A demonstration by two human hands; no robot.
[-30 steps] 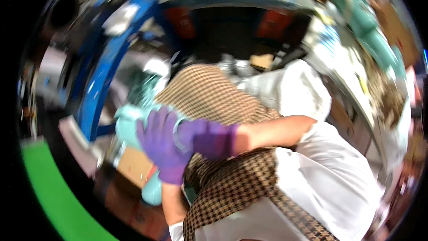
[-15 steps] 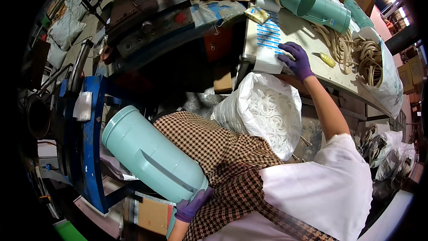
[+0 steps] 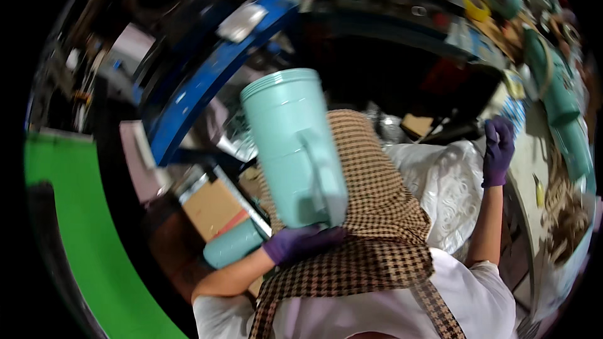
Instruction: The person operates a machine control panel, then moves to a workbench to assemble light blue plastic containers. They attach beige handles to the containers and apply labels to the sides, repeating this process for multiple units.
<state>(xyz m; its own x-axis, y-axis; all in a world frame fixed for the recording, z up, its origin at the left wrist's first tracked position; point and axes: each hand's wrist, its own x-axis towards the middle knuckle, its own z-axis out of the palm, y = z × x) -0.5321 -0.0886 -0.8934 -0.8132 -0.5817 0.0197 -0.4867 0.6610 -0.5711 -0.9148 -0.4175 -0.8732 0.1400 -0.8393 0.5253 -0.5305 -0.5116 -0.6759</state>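
- The pale teal tumbler (image 3: 294, 150) stands nearly upright in my left hand (image 3: 298, 243), open rim up, raised handle strip facing me, its base resting on my gloved fingers.

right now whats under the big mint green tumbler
The left hand in a purple glove cups the mint green tumbler from below, over a checked apron. The tumbler's base is covered by the fingers.

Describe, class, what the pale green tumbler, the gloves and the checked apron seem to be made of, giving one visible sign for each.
Pale green tumbler: probably powder-coated metal or plastic, with a matte, even surface and soft highlights. Gloves on the left hand and right hand: thin purple nitrile or latex, clinging tightly to the fingers. Checked apron: woven cloth in a brown and cream check that folds and drapes softly.
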